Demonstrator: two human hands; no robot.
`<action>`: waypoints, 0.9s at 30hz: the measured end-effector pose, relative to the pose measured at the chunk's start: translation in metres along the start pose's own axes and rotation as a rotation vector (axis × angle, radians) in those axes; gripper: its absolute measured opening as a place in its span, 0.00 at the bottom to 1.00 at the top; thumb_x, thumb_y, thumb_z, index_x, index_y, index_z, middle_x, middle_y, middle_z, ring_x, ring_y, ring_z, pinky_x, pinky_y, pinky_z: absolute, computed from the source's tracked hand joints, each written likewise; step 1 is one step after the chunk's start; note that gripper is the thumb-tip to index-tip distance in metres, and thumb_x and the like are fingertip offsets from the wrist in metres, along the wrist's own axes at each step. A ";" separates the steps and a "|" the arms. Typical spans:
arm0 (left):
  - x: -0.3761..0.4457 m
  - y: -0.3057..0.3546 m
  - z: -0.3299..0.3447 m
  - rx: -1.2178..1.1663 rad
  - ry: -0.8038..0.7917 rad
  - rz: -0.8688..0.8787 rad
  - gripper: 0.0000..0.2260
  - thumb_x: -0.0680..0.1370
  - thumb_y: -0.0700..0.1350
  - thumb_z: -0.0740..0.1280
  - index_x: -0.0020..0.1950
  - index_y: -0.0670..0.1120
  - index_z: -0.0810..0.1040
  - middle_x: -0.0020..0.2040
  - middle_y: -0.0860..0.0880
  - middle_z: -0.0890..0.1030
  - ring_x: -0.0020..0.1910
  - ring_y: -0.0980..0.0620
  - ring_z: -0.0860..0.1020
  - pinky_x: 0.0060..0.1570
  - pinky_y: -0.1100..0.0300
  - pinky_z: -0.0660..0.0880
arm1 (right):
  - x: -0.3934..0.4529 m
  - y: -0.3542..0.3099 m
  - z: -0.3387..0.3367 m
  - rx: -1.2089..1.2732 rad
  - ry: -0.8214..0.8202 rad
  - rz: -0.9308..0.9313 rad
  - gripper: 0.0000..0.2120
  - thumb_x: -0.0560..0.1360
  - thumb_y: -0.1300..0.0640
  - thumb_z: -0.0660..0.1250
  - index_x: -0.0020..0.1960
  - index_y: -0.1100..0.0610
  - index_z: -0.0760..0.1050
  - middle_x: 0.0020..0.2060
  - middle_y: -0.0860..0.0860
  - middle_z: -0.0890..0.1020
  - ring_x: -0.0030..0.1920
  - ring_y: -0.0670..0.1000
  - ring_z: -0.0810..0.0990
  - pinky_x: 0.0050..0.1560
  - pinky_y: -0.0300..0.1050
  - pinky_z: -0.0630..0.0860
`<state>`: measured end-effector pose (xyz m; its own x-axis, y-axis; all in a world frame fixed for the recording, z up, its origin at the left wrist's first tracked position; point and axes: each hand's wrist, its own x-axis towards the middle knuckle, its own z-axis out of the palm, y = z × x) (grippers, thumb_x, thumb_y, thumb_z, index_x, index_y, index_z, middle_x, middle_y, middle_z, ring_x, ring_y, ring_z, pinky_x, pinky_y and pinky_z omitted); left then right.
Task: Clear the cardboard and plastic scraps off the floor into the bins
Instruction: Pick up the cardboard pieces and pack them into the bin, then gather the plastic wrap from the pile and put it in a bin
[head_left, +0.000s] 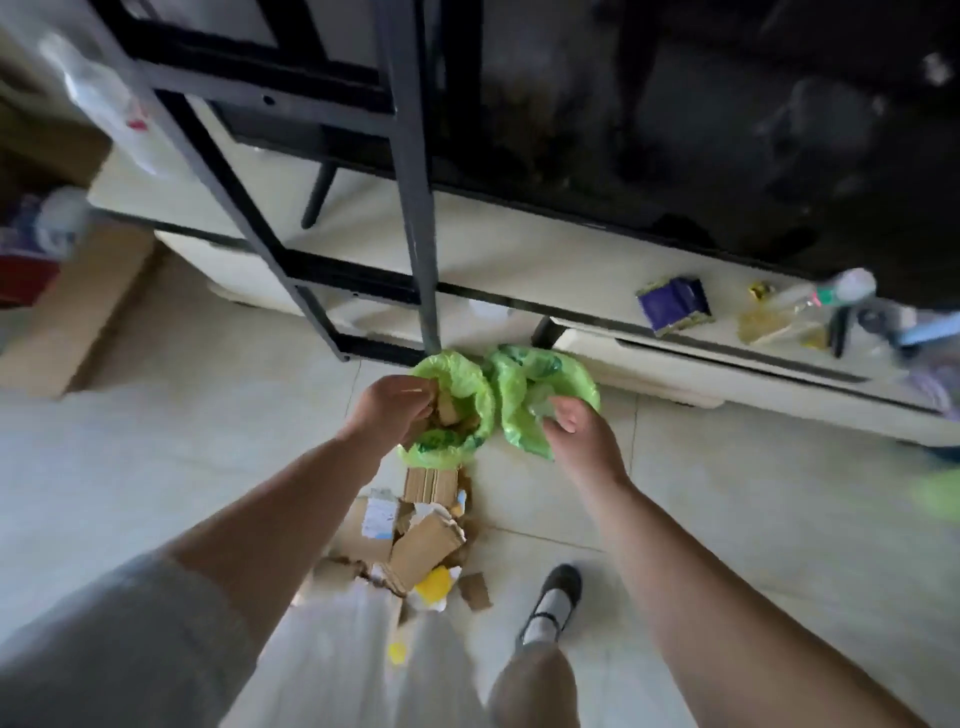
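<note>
Cardboard scraps (415, 540) lie in a heap on the tiled floor (727, 493), close to a black shoe (553, 597). Past the heap stand 2 bins with green bags. The left hand (387, 410) pinches a cardboard bit (447, 410) over the left bin (454, 405). The right hand (576, 431), fingers loose, holds nothing at the right bin (540, 389). Behind them is a white cabinet (701, 374).

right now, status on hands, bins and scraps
Left hand holds cardboard over left bin. Right hand open at right bin. Cardboard pile on floor.
</note>
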<state>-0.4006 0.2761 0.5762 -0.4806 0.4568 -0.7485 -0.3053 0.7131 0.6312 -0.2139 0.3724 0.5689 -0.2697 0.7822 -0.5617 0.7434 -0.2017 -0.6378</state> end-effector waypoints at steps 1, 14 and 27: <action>-0.009 -0.004 0.010 -0.101 0.075 -0.001 0.06 0.77 0.41 0.65 0.45 0.51 0.76 0.44 0.47 0.81 0.43 0.53 0.79 0.42 0.61 0.77 | 0.011 0.001 -0.009 -0.052 -0.093 -0.054 0.17 0.76 0.57 0.65 0.64 0.56 0.73 0.64 0.53 0.77 0.64 0.51 0.75 0.59 0.42 0.71; -0.145 -0.158 0.105 -0.819 0.576 -0.307 0.10 0.78 0.42 0.64 0.59 0.47 0.76 0.52 0.48 0.81 0.54 0.53 0.79 0.54 0.56 0.72 | -0.009 0.060 -0.025 -0.460 -0.693 -0.252 0.14 0.76 0.59 0.65 0.61 0.55 0.73 0.62 0.54 0.76 0.62 0.52 0.76 0.63 0.48 0.71; -0.186 -0.320 0.188 -1.026 0.697 -0.327 0.10 0.78 0.45 0.65 0.59 0.47 0.76 0.55 0.47 0.80 0.48 0.54 0.78 0.40 0.62 0.72 | -0.063 0.183 0.040 -0.660 -0.836 -0.327 0.15 0.77 0.60 0.63 0.64 0.56 0.72 0.62 0.54 0.76 0.55 0.48 0.74 0.52 0.39 0.66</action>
<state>-0.0589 0.0629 0.4754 -0.4954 -0.2567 -0.8299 -0.8310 -0.1381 0.5388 -0.0856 0.2630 0.4667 -0.6544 0.0471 -0.7547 0.6738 0.4892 -0.5538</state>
